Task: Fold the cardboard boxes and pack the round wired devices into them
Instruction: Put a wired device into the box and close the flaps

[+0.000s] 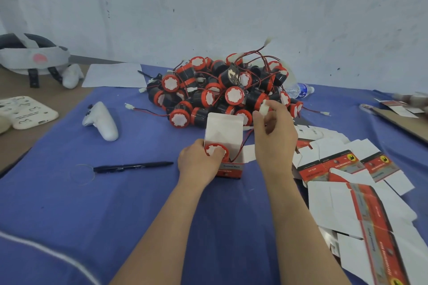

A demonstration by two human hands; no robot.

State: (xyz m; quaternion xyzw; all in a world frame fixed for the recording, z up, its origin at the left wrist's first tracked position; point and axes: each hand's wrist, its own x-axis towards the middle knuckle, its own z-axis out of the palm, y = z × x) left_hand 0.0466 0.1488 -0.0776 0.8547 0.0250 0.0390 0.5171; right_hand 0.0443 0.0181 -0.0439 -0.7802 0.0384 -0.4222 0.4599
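Device (215, 151) upright in box (229, 170), red face up

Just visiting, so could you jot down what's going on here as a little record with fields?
activity: packing a device into an open box
left hand: presses the device down
right hand: pinches the wire's white connector
waiting: pile of devices
flat boxes: right of the hands
nearby: pen, white controller

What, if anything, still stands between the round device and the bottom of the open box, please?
No visible obstacle: the round device already sits in the open box under the left hand. Only its wire trails out to the white connector pinched by the right hand.
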